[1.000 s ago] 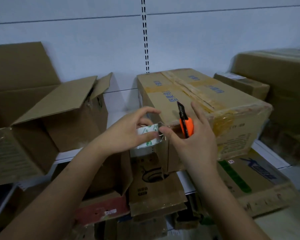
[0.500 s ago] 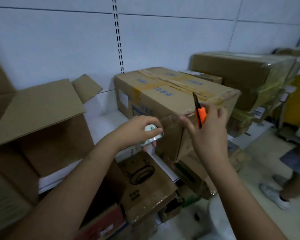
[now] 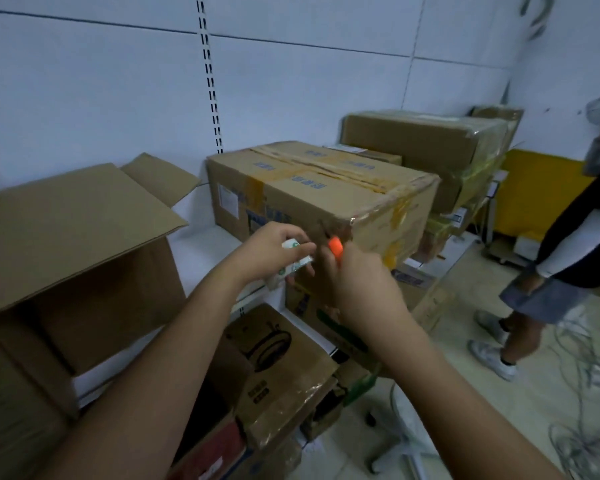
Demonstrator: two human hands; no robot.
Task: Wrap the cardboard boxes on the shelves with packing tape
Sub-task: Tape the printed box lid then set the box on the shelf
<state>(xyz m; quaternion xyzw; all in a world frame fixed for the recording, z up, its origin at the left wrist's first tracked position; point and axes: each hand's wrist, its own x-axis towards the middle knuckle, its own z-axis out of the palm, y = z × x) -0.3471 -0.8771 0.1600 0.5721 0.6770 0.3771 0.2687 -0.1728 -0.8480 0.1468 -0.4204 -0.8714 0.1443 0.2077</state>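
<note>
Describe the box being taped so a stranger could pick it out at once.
Follow the slotted metal upright on the white wall down to the white shelf. The long closed brown cardboard box stands right of it. Unlike the open-flapped cardboard box to its left, its top carries yellowish tape strips and blue print.

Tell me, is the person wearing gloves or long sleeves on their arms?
No. Both hands, the left hand and the right hand, are bare, with no gloves. Both forearms are bare too: no sleeves, watch or bracelet show anywhere in this view.

Brown box (image 3: 326, 202) w/ blue print; orange cutter (image 3: 335, 246) (white-green tape roll (image 3: 293, 256)).
</note>
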